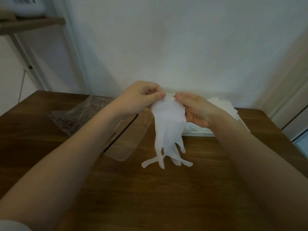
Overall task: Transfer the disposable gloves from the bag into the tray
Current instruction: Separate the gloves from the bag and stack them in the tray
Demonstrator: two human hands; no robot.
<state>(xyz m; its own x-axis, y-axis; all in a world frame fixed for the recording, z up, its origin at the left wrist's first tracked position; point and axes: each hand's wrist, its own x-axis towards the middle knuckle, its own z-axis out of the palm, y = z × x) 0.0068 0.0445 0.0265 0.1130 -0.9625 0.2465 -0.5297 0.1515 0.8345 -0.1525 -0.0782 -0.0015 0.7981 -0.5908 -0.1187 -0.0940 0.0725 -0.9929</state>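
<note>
On the left part of the wooden counter (150, 189) a clear plastic bag (80, 114) is lying, and the left hand (141, 95) is pinching with its fingers the cuff of a white disposable glove (168, 124). The glove is hanging above the counter with its finger ends touching the wood. The right hand (196, 110) is pinching the same cuff, and behind it the white tray (198, 134) is holding more gloves (221, 104).

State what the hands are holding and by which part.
Both the left hand and the right hand pinch a clump of white disposable gloves at its top cuff edge; the glove fingers hang down.
</note>
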